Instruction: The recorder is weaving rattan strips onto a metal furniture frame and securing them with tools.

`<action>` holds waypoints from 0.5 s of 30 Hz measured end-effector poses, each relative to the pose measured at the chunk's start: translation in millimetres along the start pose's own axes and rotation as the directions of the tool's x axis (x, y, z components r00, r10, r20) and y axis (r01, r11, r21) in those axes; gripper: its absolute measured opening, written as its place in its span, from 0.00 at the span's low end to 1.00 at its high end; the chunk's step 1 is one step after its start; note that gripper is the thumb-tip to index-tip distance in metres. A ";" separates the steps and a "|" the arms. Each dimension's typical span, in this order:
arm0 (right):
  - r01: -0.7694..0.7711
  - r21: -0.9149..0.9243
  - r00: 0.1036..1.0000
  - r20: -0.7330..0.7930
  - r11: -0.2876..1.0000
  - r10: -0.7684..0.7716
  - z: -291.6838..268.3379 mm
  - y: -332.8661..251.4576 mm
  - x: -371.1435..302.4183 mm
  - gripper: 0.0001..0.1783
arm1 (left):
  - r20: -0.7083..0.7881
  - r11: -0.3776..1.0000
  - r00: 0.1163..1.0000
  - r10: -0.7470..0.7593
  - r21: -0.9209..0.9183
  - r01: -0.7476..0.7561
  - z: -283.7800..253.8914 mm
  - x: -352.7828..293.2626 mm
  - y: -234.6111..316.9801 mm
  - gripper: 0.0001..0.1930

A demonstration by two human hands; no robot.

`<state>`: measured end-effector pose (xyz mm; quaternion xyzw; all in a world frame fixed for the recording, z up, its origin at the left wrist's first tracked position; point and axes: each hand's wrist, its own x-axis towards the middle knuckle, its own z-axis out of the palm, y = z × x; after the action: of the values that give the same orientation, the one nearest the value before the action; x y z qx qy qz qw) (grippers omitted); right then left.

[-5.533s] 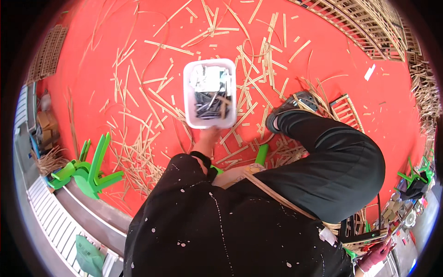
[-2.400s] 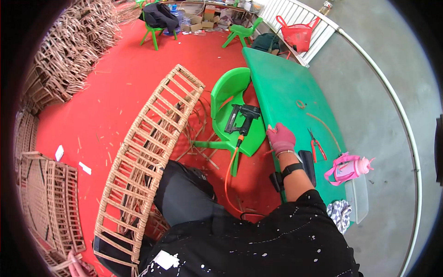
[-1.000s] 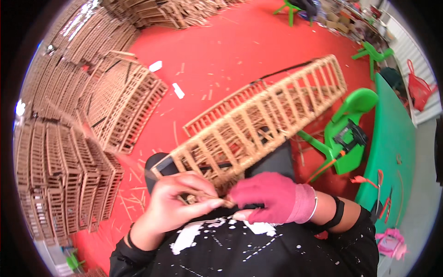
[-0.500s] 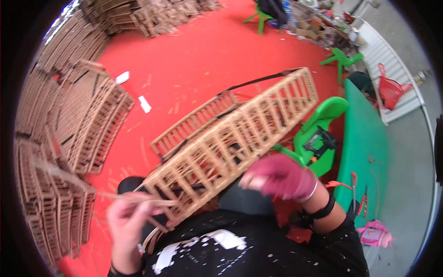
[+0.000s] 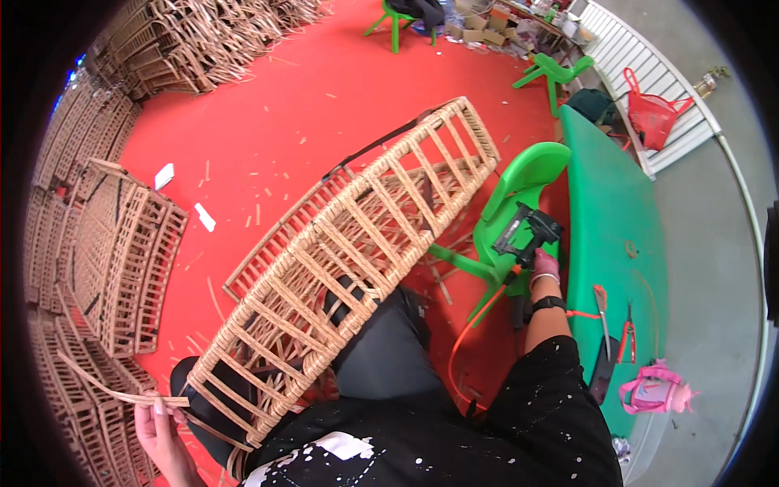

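Left hand (image 5: pixel 162 434) pinches a cane strip (image 5: pixel 114 392) at the frame's (image 5: pixel 349 252) near end. Right hand (image 5: pixel 544 266), closed on the stapler (image 5: pixel 526 235) on the green chair (image 5: pixel 519 191), is right of the frame, whose long axis runs lower-left to upper-right.

A long woven rattan lattice frame (image 5: pixel 357 243) lies across the person's lap while the bare left hand (image 5: pixel 160 430) pinches a thin cane strip (image 5: pixel 114 393) and the pink-gloved right hand (image 5: pixel 544 265) grips a black nail gun (image 5: pixel 525 233) on a green plastic chair (image 5: pixel 519 183).
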<state>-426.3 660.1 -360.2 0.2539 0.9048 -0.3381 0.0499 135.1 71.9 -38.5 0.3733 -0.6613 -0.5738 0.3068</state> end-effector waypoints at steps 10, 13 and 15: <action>-0.487 0.642 0.872 0.389 0.592 0.296 13.0 -12.1 -3.6 0.24 | -0.086 0.996 0.996 0.014 0.089 -0.006 14.5 1.6 9.1 0.09; -0.657 0.697 0.750 0.569 0.287 0.336 8.7 -24.7 -27.7 0.34 | -0.113 0.997 0.993 -0.025 0.072 0.034 19.3 2.2 11.3 0.08; -0.595 0.689 0.763 0.646 0.414 0.022 9.8 -22.7 -39.0 0.34 | -0.132 0.992 0.991 -0.036 0.112 0.051 22.0 4.0 12.6 0.09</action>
<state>-404.5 622.7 -344.1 0.3067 0.4816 -0.7869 0.2340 112.8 80.9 -29.6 0.4412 -0.6637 -0.5157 0.3145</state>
